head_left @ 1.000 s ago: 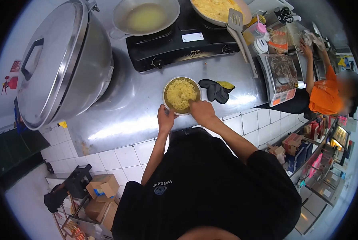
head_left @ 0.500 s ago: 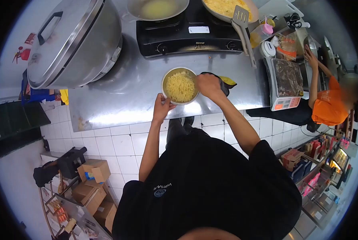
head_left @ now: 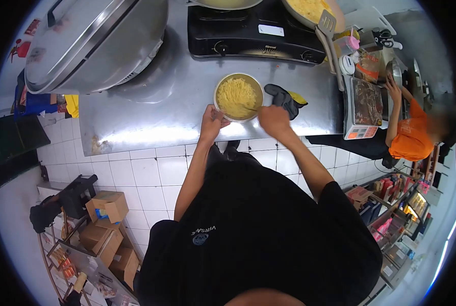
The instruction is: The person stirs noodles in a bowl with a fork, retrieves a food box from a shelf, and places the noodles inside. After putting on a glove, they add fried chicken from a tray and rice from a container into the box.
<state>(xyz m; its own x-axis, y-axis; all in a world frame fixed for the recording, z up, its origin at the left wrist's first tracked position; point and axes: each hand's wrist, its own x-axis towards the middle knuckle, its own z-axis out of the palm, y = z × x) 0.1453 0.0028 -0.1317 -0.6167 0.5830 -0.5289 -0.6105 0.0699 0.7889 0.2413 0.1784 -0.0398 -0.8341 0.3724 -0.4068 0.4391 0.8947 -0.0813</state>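
Near the bench's (head_left: 151,115) front edge, our left hand (head_left: 213,122) grasps the near-left rim of the bowl (head_left: 259,92); our right hand (head_left: 275,121) grips a utensil (head_left: 249,107) dipped in the noodles (head_left: 235,96). The bowl looks light and stiff, best steadied by its rim; the noodles look soft and slippery. Farther back sits the stove (head_left: 248,38).

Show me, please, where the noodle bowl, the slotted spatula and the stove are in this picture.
Bowl (head_left: 259,94): head view, inner wall on its right side.
Slotted spatula (head_left: 327,22): head view, middle of its blade.
Stove (head_left: 248,48): head view, front panel.
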